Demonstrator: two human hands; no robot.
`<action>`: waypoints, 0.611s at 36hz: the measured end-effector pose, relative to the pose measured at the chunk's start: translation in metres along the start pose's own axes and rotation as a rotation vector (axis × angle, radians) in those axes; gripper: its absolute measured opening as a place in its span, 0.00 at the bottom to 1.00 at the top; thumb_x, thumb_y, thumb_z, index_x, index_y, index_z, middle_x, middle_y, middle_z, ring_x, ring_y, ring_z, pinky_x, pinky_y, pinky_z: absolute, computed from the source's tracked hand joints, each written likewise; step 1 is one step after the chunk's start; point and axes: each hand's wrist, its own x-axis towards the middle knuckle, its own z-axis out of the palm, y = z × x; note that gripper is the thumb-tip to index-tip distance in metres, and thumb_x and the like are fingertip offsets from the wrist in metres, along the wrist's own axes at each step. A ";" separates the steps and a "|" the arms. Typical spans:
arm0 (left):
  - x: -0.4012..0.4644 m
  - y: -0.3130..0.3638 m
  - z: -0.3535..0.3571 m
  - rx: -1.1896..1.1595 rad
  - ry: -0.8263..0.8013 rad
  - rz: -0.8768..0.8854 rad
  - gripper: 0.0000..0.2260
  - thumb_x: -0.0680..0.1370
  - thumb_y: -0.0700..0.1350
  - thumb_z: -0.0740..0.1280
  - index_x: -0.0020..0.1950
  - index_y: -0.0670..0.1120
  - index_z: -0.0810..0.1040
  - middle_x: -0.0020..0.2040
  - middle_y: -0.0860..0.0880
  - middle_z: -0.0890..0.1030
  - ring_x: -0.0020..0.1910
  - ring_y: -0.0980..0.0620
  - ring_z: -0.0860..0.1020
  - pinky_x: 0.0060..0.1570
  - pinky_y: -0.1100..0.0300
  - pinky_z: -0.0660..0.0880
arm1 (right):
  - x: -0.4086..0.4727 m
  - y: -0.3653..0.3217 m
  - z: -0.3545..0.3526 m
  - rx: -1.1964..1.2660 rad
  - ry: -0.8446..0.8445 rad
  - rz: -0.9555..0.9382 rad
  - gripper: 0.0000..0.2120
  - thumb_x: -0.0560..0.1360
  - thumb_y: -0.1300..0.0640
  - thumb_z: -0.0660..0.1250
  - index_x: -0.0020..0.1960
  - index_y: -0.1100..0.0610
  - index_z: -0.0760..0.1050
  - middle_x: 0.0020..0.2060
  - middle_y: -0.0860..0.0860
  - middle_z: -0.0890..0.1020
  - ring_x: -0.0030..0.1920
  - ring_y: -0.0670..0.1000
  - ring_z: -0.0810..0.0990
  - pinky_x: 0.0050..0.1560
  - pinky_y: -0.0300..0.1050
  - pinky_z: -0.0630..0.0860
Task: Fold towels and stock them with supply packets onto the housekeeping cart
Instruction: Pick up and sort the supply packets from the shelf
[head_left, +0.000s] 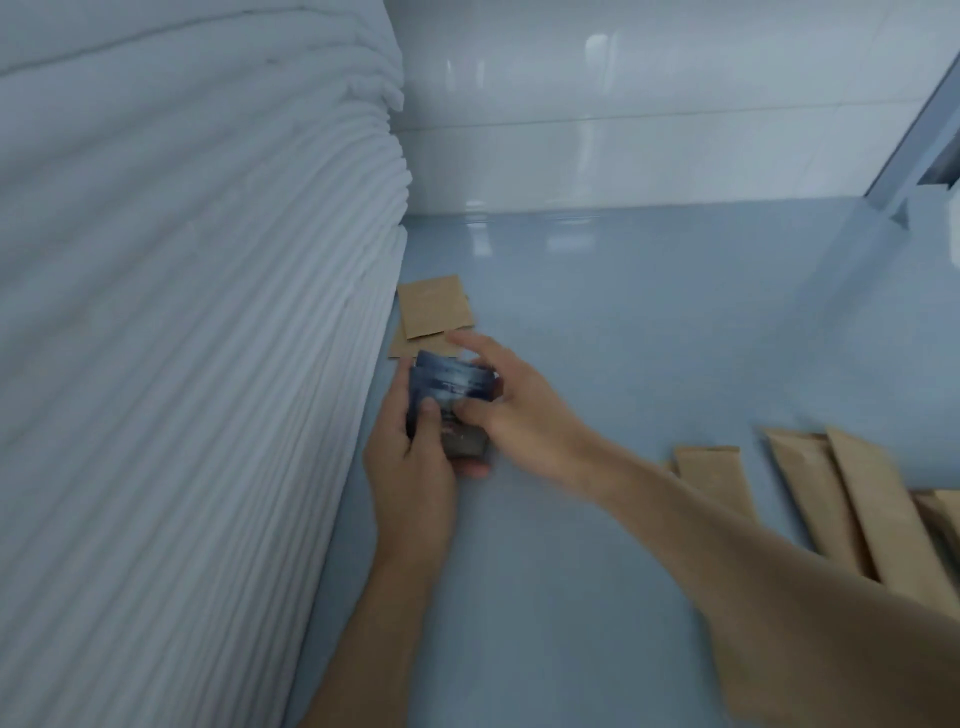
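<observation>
Left hand (410, 457) grips a small stack of dark blue packets (451, 402) from below, thumb curled over its face, near the left edge of the pale blue surface (623, 322). Right hand (511, 400) pinches the same stack from the right, index finger stretched forward; blur hides the print. Long brown sachets (852, 504) lie fanned at the right edge. Beyond the hands, square brown packets (434, 312) sit just beside the tall stack of folded white towels (197, 322).
</observation>
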 end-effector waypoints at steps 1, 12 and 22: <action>-0.007 0.001 -0.001 0.074 -0.007 0.001 0.19 0.84 0.39 0.59 0.73 0.57 0.73 0.49 0.53 0.84 0.40 0.56 0.83 0.32 0.55 0.80 | -0.005 0.000 -0.007 -0.024 -0.047 -0.004 0.24 0.76 0.69 0.67 0.70 0.54 0.73 0.58 0.55 0.80 0.56 0.52 0.81 0.60 0.48 0.77; -0.069 0.016 -0.030 0.845 0.120 0.151 0.17 0.81 0.40 0.64 0.70 0.43 0.76 0.62 0.46 0.77 0.62 0.47 0.71 0.48 0.69 0.58 | -0.041 0.004 0.005 -0.321 -0.106 0.042 0.11 0.77 0.60 0.67 0.58 0.53 0.83 0.43 0.46 0.83 0.34 0.37 0.75 0.44 0.37 0.74; -0.129 0.023 -0.065 0.986 0.028 0.403 0.15 0.65 0.39 0.78 0.48 0.42 0.78 0.50 0.44 0.75 0.50 0.44 0.73 0.33 0.61 0.68 | -0.064 -0.015 0.043 -0.489 -0.114 0.004 0.11 0.75 0.63 0.65 0.51 0.57 0.85 0.47 0.55 0.86 0.52 0.52 0.82 0.50 0.45 0.78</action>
